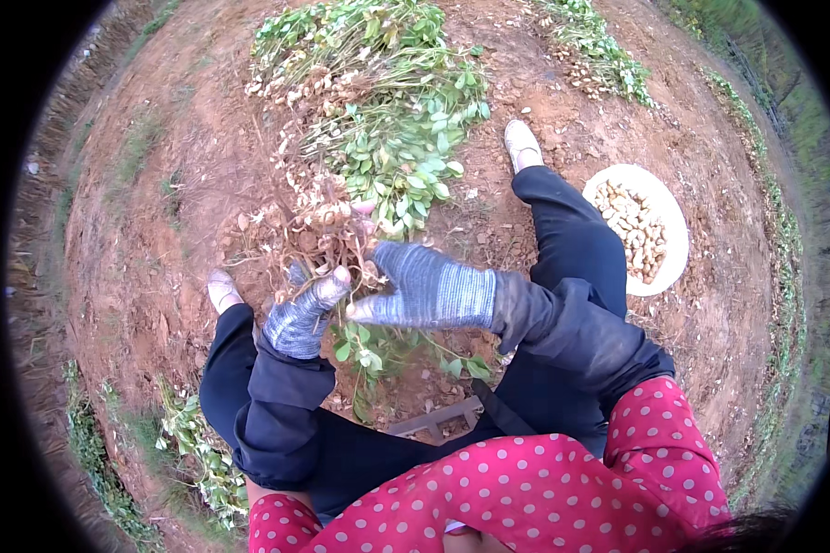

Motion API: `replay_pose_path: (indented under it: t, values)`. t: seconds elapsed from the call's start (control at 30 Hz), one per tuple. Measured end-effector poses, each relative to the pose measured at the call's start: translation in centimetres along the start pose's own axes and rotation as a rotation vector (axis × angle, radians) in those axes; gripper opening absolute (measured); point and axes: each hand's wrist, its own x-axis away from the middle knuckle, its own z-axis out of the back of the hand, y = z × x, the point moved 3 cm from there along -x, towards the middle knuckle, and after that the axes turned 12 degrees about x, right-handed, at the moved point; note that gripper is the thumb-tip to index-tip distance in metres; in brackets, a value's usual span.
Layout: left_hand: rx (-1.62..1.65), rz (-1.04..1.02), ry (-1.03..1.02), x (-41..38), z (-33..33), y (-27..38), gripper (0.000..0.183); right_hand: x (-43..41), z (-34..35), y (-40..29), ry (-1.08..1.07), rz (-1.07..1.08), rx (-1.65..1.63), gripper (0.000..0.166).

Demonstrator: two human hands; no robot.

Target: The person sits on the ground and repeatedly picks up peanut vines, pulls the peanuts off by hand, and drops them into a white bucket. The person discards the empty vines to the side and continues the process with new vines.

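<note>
In front of me my left hand [301,314], in a grey striped fingerless glove, grips an uprooted peanut plant [315,225]. The plant's tangled roots and pods point away from me. Its green leaves [363,356] hang below, between my knees. From the right, my right hand [432,285], gloved alike, reaches to the pods with its thumb apart from the other fingers. Those fingertips are partly blurred and hidden among the roots, so a grip on a pod cannot be made out. Beside my right leg stands a white tub [676,245] holding many loose peanuts [633,225].
A large heap of peanut plants [401,104] lies ahead on the reddish soil [187,138]. Another bunch [605,52] is at the far right. More cut greenery [204,456] lies at the lower left. A low seat frame [436,418] shows between my legs.
</note>
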Motion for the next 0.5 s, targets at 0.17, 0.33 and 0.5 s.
replay_pose_path:
  t: [0.17, 0.33, 0.5]
  values:
    - [0.022, 0.106, 0.414, 1.2, 4.1, -1.0, 0.048, -1.5, -1.2, 1.0, 0.182, -0.153, -0.051, 0.057]
    - [-0.078, -0.016, 0.447, 0.9, 0.8, -0.1, 0.052, -1.6, -1.1, 1.9, 0.277, -0.227, 0.138, 0.043]
    - [-0.085, 0.017, 0.348, -0.7, 0.9, -2.2, 0.045, -1.3, -2.8, 2.1, 0.350, 0.012, 0.406, 0.027]
